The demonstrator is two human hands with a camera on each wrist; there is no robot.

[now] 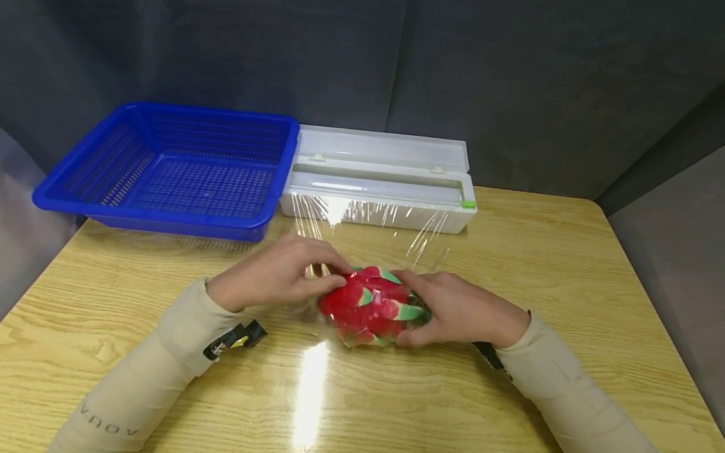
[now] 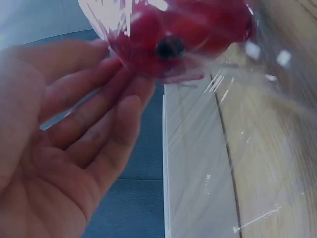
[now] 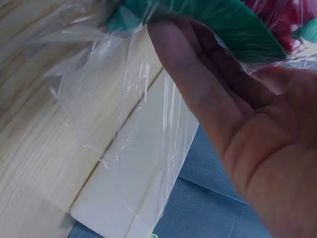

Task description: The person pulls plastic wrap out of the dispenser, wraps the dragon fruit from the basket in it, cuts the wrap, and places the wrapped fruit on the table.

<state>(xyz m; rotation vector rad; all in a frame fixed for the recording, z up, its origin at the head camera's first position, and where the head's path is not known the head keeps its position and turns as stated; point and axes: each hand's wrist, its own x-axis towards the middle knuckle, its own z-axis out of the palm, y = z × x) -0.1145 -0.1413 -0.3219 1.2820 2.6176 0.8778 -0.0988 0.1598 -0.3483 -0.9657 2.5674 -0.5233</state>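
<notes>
Tabletop (image 1: 566,302) with pale wood grain is filling the lower part of the head view, and a streak of reflected light is shining on it. A dark grey backdrop (image 1: 510,75) is rising behind. At the back left a blue slotted basket (image 1: 164,218) is standing, and just beside it a white box (image 1: 453,220) is sitting with its lid (image 1: 385,146) folded back and a roll (image 1: 374,187) lying inside. Clear film (image 1: 421,239) is stretching from the box to the red, green-tipped dragon fruit (image 1: 374,308), which is lying under it between 2 bare hands, in front of the box. The right hand (image 1: 459,308) is grasping the fruit's right end, its thumb lying on the near side and its fingers on the far side. The left hand (image 1: 280,274) is touching the fruit's left end with thumb and fingertips, its fingers slightly bent; whether it is pinching film, I cannot tell. The left wrist view is revealing a dark round spot (image 2: 170,47) on the fruit's end, which the head view is not showing. The right wrist view is showing the right fingers bending beneath a dark green leaf (image 3: 233,27), with loose film creasing beside them.
</notes>
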